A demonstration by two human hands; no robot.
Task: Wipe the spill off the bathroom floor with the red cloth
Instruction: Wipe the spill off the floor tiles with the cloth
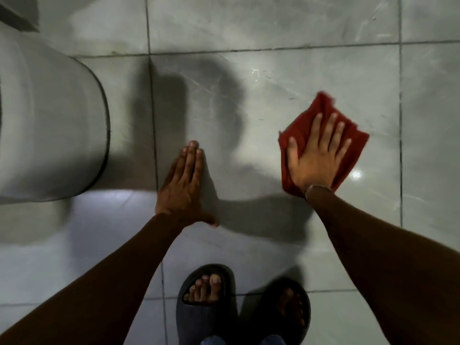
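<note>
Right hand point(315, 158) flat atop red cloth point(302, 125)

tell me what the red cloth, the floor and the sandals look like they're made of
Red cloth: soft woven or terry-like fabric, matte; it folds and creases under the right hand.
Floor: large grey marble-look tiles, likely glazed ceramic or porcelain; glossy, with glare spots, veining and dark grout lines.
Sandals: dark, thick slides, probably moulded foam or rubber; matte, rounded edges.

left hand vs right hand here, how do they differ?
The right hand presses on the red cloth; the left hand lies on bare floor. Right fingers are spread, left fingers together. The right wrist has a band, the left none. Both are flat, palm down.
</note>
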